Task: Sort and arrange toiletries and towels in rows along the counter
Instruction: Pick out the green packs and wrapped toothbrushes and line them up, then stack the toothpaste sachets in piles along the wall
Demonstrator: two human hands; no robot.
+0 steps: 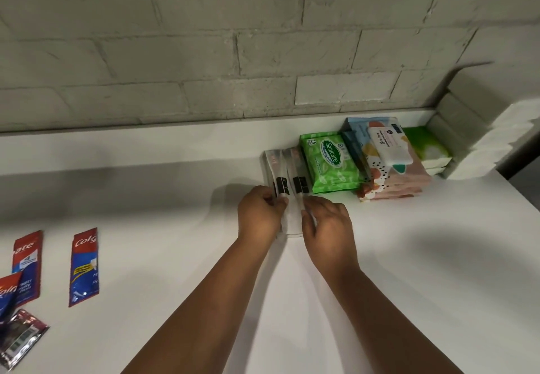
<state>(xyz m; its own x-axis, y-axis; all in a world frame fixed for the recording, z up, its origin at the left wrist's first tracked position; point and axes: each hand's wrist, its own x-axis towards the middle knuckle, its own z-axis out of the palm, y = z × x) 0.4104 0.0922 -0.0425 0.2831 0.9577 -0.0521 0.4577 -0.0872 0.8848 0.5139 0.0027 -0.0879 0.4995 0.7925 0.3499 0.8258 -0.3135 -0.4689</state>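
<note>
Two long clear packets with black labels (287,175) lie side by side on the white counter (175,186), just left of a green Sanicare wipes pack (331,162). My left hand (258,213) pinches the near end of the left packet. My right hand (328,224) pinches the near end of the right packet. Right of the green pack stands a stack of patterned wipes packs (391,163), then green tissue packs (429,147) and folded white towels (493,143) in the corner.
Red-and-blue Colgate toothpaste sachets (84,265) lie at the left of the counter, with another (26,265) beside it and a dark foil sachet (20,335) near the left edge. A grey brick wall (233,52) backs the counter.
</note>
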